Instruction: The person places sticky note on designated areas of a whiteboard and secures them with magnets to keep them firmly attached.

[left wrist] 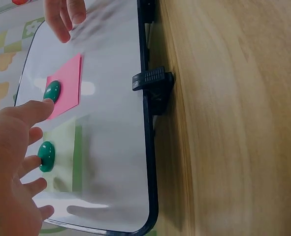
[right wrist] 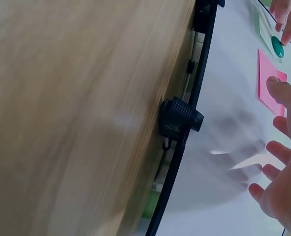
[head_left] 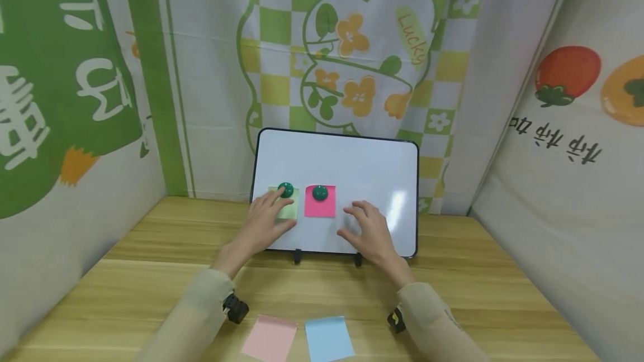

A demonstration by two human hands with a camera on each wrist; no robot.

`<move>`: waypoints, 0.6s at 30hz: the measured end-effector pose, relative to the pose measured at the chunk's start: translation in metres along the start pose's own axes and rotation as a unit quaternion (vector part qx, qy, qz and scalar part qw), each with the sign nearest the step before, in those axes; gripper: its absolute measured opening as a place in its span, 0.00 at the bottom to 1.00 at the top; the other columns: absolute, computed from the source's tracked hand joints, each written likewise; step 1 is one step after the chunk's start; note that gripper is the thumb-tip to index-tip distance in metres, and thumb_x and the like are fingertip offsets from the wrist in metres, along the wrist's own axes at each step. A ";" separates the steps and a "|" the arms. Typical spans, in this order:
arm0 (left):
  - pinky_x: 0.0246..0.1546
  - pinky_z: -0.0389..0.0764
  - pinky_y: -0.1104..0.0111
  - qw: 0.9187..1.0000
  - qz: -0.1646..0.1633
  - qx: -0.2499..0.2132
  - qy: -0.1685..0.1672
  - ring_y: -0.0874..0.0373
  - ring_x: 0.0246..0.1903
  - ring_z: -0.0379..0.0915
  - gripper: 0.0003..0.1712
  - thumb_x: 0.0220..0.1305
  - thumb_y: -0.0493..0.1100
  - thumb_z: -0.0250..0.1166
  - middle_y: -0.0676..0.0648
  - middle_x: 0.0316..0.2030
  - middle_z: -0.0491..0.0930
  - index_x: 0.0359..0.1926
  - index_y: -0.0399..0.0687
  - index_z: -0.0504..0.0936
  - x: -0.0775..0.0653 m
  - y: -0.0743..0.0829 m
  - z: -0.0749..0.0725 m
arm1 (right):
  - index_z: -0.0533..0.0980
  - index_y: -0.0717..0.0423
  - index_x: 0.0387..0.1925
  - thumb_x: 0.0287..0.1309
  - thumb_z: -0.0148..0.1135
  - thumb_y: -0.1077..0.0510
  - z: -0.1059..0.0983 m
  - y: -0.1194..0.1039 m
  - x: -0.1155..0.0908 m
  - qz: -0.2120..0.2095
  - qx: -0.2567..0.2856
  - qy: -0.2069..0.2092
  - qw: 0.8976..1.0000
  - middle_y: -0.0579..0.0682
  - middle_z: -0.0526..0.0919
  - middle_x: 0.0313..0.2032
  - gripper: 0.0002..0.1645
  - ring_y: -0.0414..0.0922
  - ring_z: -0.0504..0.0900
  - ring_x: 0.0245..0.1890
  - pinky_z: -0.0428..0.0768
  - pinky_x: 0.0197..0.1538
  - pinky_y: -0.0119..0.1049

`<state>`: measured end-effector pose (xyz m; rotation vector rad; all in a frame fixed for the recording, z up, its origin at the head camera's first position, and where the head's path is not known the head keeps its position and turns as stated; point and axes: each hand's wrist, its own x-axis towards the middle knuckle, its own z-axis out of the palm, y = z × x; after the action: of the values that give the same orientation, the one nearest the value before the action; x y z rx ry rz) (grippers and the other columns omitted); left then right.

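Note:
On a whiteboard [head_left: 342,158] with a dark frame hang two sticky notes side by side. The light green note [head_left: 289,212] is at the left under a round green magnet [head_left: 285,189]; the hot pink note [head_left: 320,210] has a second green magnet [head_left: 320,193] near its top. My left hand [head_left: 259,225] reaches over the green note with fingers spread, one fingertip right at its magnet [left wrist: 47,156]. To the right of the pink note, my right hand [head_left: 372,233] is held before the board with loosely bent fingers and nothing in it.
Black stand feet [head_left: 298,256] support the board's lower edge on the wooden table [head_left: 312,289]. At the near edge lie a pale pink note [head_left: 270,338] and a light blue note [head_left: 329,339]. A printed curtain [head_left: 282,49] hangs behind the board.

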<state>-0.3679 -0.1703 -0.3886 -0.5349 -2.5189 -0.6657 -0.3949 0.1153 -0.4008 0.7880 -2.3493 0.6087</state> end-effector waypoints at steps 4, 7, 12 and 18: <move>0.73 0.50 0.39 1.000 -0.005 0.004 -0.014 0.34 0.72 0.52 0.29 0.65 0.52 0.66 0.37 0.74 0.59 0.63 0.46 0.75 -0.006 -0.001 -0.001 | 0.78 0.54 0.57 0.53 0.74 0.45 -0.002 0.001 -0.004 0.008 -0.007 -0.005 1.000 0.58 0.76 0.62 0.32 0.58 0.72 0.64 0.70 0.64 0.62; 0.73 0.49 0.39 0.999 -0.012 0.007 -0.031 0.33 0.73 0.51 0.29 0.66 0.52 0.66 0.37 0.74 0.59 0.64 0.46 0.75 -0.011 -0.002 0.000 | 0.78 0.53 0.58 0.53 0.74 0.45 -0.005 0.003 -0.009 0.024 -0.011 -0.012 1.000 0.57 0.76 0.63 0.32 0.57 0.71 0.65 0.70 0.65 0.62; 0.72 0.51 0.38 0.999 -0.006 0.014 -0.031 0.33 0.72 0.53 0.28 0.65 0.51 0.66 0.36 0.73 0.60 0.62 0.44 0.76 -0.018 -0.003 0.001 | 0.78 0.53 0.58 0.53 0.74 0.44 -0.009 0.007 -0.015 0.040 -0.003 -0.019 0.999 0.57 0.75 0.63 0.33 0.58 0.72 0.65 0.70 0.65 0.61; 0.72 0.52 0.38 0.999 0.004 0.022 -0.031 0.33 0.72 0.53 0.28 0.65 0.52 0.66 0.37 0.73 0.60 0.62 0.45 0.76 -0.023 -0.002 0.000 | 0.78 0.54 0.58 0.53 0.74 0.45 -0.016 0.010 -0.018 0.039 0.003 -0.018 0.999 0.58 0.76 0.62 0.33 0.59 0.72 0.64 0.71 0.65 0.60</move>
<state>-0.3501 -0.1774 -0.4013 -0.5569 -2.5825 -0.5977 -0.3835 0.1385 -0.4026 0.7171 -2.4218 0.6393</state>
